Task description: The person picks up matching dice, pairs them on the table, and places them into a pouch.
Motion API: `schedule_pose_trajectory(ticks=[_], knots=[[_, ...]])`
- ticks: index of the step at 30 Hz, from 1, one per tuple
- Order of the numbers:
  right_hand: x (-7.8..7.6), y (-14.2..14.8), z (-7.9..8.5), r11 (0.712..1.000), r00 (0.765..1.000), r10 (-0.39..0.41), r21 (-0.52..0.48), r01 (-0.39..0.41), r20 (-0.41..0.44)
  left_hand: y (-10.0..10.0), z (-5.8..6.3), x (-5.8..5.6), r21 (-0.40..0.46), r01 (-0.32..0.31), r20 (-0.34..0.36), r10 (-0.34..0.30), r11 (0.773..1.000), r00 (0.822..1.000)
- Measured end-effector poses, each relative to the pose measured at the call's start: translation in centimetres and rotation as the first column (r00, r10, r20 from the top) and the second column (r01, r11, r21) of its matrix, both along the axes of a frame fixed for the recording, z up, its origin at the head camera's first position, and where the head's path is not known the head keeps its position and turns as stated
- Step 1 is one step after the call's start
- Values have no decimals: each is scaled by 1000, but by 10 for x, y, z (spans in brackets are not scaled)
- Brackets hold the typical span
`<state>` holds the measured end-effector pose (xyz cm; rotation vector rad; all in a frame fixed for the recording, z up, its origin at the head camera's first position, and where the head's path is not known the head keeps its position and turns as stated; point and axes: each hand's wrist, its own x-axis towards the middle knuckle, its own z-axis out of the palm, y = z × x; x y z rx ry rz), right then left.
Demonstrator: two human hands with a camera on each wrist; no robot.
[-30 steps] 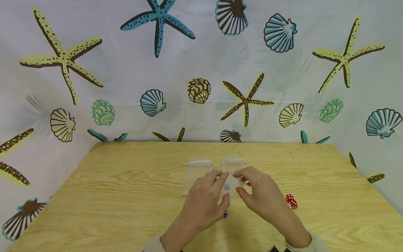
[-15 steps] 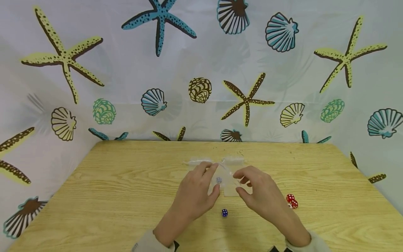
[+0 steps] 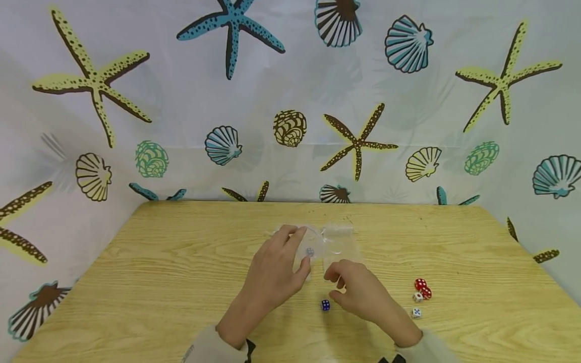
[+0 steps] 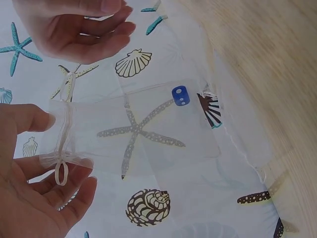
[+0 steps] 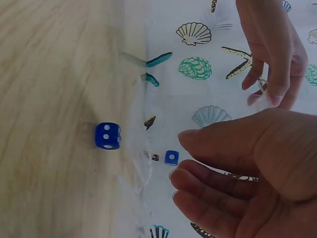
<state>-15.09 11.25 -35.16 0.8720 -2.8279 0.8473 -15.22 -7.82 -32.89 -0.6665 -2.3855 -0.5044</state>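
Note:
A sheer white drawstring pouch point(image 4: 148, 148) hangs from my left hand point(image 3: 274, 269), which pinches it near its gathered neck. One blue die point(image 4: 181, 95) lies inside at the far end, showing through the mesh. My right hand point(image 3: 358, 290) hovers over the table with fingers loosely bent and nothing between them. Close to its fingertips, a second blue die point(image 3: 325, 305) sits on the wood; in the right wrist view this same die point(image 5: 107, 136) lies beyond the fingers.
Another sheer pouch point(image 3: 338, 231) lies flat behind the hands; a further one is mostly hidden by my left hand. To the right are red dice point(image 3: 425, 293) and two white dice point(image 3: 416, 313). A patterned cloth point(image 3: 254, 166) surrounds the wooden table point(image 3: 181, 262).
My left hand has moved left and slightly away with the pouch. My right hand has come off the pouch area, toward the near blue die, uncovering a white die by its wrist.

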Motion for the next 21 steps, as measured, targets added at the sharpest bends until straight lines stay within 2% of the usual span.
schedule_pose_trajectory(ticks=[3, 7, 15, 21], knots=[[-3, -4, -7, 1000, 997, 10, 7, -11, 72, 0, 0, 0, 3, 1, 10, -1, 1000, 1000], [-4, -8, -16, 1000, 993, 13, 17, -16, 118, 1, 0, 0, 7, 5, 12, -5, 1000, 1000], [-3, -7, -24, 998, 987, 45, 26, -50, 157, 0, 0, 1, 2, 8, 22, -8, 1000, 1000], [-5, -7, -28, 998, 987, 60, 25, -64, 151, -1, 0, 0, 1, 12, 28, -12, 1000, 1000]])
